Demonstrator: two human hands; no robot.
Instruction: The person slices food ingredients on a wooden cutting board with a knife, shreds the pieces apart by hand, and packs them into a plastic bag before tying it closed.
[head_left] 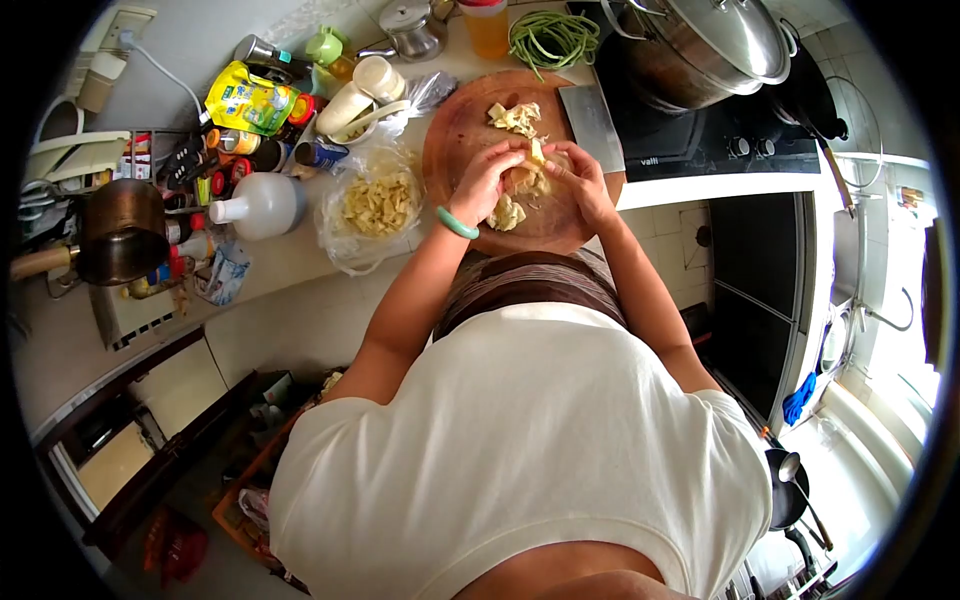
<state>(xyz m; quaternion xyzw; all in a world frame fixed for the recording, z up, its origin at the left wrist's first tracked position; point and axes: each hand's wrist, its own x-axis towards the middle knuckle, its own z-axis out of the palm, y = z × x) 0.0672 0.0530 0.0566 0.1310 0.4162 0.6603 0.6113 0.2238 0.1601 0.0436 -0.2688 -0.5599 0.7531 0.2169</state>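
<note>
"What are the fingers of the left hand [486, 180] doing?"

"They curl inward, thumb and forefinger nearly together, pinching a pale yellow piece [537, 152] just above the round wooden board [455, 125]."

"And the right hand [584, 182]?"

"It meets the left over the same piece, its fingers bent and closed on the right side, the thumb angled in towards the pinch."

"Where do the other pieces lie?"

"One clump [516, 119] is on the far part of the board, another [507, 214] on the near left, beside the left hand. More fill a clear plastic bag [345, 250] to the left on the tabletop [275, 275]."

"What is hard to make out?"

"The piece's lower part blends with the scraps under the hands, and the exact contact of the fingertips is too small to tell. A broad metal blade [592, 130] lies at the board's right edge, its handle unclear. Farther right, the big pot [680, 70] is cut off at the far edge of the view."
</note>
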